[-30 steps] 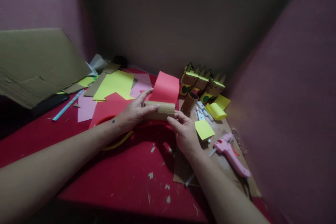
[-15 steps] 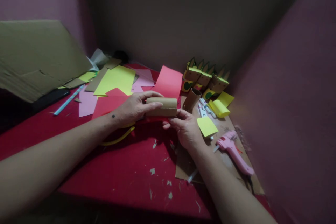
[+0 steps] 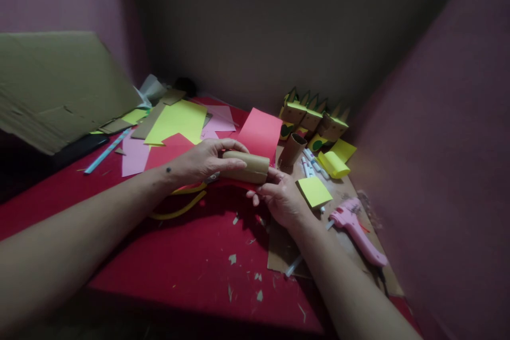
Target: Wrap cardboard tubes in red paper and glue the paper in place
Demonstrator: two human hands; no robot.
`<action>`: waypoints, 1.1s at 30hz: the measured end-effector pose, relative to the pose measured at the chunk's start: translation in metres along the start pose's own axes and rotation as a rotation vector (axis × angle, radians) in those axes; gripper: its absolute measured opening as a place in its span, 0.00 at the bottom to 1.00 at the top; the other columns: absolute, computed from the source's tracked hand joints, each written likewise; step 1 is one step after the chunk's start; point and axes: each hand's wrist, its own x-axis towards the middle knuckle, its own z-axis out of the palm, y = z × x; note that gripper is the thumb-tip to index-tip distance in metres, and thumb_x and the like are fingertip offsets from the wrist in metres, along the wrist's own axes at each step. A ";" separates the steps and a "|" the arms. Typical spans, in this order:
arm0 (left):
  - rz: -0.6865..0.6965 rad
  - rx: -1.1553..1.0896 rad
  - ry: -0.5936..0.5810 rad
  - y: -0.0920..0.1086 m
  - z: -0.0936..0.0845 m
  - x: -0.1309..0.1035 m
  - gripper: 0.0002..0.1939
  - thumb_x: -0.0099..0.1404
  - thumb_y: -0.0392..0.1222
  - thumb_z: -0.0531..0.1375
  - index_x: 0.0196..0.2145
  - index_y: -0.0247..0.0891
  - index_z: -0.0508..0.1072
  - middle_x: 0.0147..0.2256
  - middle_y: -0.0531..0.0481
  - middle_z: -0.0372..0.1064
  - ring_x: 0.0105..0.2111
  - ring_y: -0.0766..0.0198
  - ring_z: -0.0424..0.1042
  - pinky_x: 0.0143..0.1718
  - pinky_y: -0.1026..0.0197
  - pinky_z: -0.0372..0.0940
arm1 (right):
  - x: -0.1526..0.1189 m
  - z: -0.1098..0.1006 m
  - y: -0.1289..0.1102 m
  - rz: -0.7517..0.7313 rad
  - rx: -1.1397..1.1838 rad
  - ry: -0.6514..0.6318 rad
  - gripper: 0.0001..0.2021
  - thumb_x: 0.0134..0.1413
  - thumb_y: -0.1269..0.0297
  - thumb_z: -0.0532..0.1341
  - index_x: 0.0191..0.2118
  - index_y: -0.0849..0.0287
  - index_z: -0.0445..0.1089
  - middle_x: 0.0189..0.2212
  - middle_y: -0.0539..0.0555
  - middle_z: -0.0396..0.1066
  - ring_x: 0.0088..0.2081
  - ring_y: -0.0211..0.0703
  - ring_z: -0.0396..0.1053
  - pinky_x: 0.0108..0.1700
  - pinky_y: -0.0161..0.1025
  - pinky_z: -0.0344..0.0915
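Observation:
A brown cardboard tube (image 3: pixel 249 166) lies sideways between my hands, above a long red paper sheet (image 3: pixel 261 130). My left hand (image 3: pixel 217 159) grips the tube's left end, thumb in front and fingers over the top. At the right end, my right hand (image 3: pixel 277 191) pinches the tube and the paper's edge from below. The sheet rises behind the tube and passes beneath it. Yellow-handled scissors (image 3: pixel 189 202) are partly hidden under my left hand. Another cardboard tube (image 3: pixel 294 150) stands upright just right of the held one.
A pink glue gun (image 3: pixel 356 231) rests on a cardboard sheet (image 3: pixel 281 252) at the right, near markers (image 3: pixel 311 164) and yellow notes (image 3: pixel 314 192). Decorated boxes (image 3: pixel 314 117) stand behind. Coloured papers (image 3: pixel 179 122), a striped stick (image 3: pixel 107 151) and large cardboard (image 3: pixel 59 85) are at the left.
The held tube has turned slightly, so its front looks smoother and its right end sits a little lower. The red paper behind it has shifted down and right.

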 end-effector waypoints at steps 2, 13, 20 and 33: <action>-0.007 0.021 0.000 -0.001 -0.004 0.001 0.14 0.54 0.49 0.68 0.37 0.42 0.82 0.30 0.48 0.76 0.29 0.58 0.71 0.27 0.62 0.62 | 0.001 -0.001 -0.001 -0.014 0.030 -0.016 0.19 0.27 0.78 0.61 0.33 0.59 0.76 0.30 0.51 0.78 0.23 0.40 0.73 0.21 0.32 0.64; -0.005 0.109 -0.069 0.000 -0.012 0.004 0.15 0.59 0.49 0.65 0.42 0.41 0.78 0.33 0.52 0.73 0.31 0.64 0.69 0.31 0.64 0.62 | 0.001 -0.006 0.007 -0.164 -0.164 -0.048 0.25 0.33 0.75 0.71 0.43 0.53 0.73 0.37 0.48 0.75 0.36 0.40 0.72 0.36 0.36 0.72; -0.032 0.105 -0.027 0.003 -0.011 0.003 0.16 0.58 0.50 0.65 0.42 0.41 0.78 0.36 0.50 0.75 0.34 0.61 0.71 0.33 0.63 0.63 | -0.002 -0.007 0.004 -0.397 -0.513 -0.015 0.11 0.47 0.64 0.72 0.39 0.54 0.78 0.43 0.52 0.71 0.47 0.46 0.70 0.54 0.46 0.69; 0.007 0.122 -0.023 -0.002 -0.010 0.002 0.15 0.60 0.51 0.65 0.42 0.43 0.80 0.38 0.50 0.76 0.36 0.60 0.73 0.34 0.64 0.64 | -0.002 -0.007 0.007 -0.397 -0.484 0.023 0.06 0.50 0.63 0.71 0.36 0.51 0.82 0.40 0.52 0.70 0.46 0.47 0.69 0.51 0.48 0.72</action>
